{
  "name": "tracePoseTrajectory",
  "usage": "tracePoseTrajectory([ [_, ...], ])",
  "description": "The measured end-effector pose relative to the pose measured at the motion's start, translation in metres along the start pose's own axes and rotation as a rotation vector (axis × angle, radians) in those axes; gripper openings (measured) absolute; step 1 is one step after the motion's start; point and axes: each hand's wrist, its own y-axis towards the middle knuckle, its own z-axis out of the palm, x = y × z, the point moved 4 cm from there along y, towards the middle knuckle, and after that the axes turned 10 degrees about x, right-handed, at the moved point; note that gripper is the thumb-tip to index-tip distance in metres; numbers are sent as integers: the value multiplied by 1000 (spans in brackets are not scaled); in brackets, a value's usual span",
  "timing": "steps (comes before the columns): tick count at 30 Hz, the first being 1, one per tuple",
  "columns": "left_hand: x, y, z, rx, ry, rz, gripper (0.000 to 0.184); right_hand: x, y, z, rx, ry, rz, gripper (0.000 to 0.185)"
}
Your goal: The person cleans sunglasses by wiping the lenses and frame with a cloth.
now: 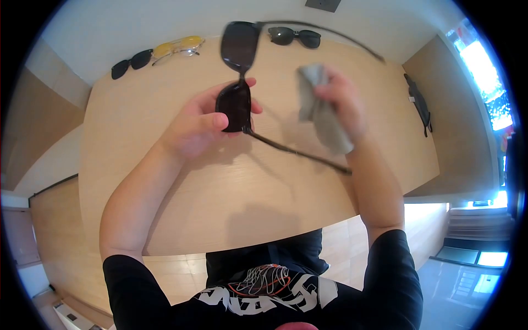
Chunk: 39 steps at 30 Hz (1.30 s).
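Dark sunglasses [240, 47] are held up over the table by my left hand [202, 122], its thumb on the front of the lower lens and its fingers behind. Their lenses stand one above the other, and both temples stretch open to the right. My right hand [342, 99], somewhat blurred, grips a grey cloth [329, 122] that hangs down from its fingers. A gap separates the cloth from the lenses; it is nearest to the space between the two temples.
Along the table's [220, 203] far edge lie black sunglasses [132, 64], yellow-lensed glasses [179, 47] and another dark pair [295, 37]. A dark elongated item [419, 104] is by the right edge, beside a wooden panel [440, 82].
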Motion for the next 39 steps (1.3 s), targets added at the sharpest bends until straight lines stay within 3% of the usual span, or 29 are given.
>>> tracePoseTrajectory([
  [4, 7, 3, 9, 22, -87, -44, 90, -19, 1, 49, 97, -147, 199, 29],
  [10, 11, 2, 8, 102, -320, -73, 68, -29, -1, 51, -71, -44, 261, 20],
  [13, 9, -5, -8, -355, 214, 264, 60, -27, 0, 44, -162, -36, 235, 18],
  [16, -19, -11, 18, -229, 1220, 550, 65, -25, 1, 41, -211, -24, 236, 19],
  [20, -22, -8, 51, -176, 1579, 706, 43, -31, 4, 49, -231, 41, 225, 21],
  [21, -22, -9, 52, -198, 1641, 673, 25, -32, 4, 51, -239, 54, 247, 21],
  [25, -20, -10, 27, -344, 1285, 675, 13, -28, 2, 56, -181, 5, 361, 22],
  [28, -22, -7, 12, -528, 759, 742, 19, -24, -2, 60, -38, -116, 421, 21],
  [32, -36, -8, -7, -493, 629, 779, 30, -39, -2, 31, 101, -359, 528, 20],
  [39, -42, -16, 0, -254, 889, 728, 33, -22, 6, 14, -101, -291, 326, 12],
])
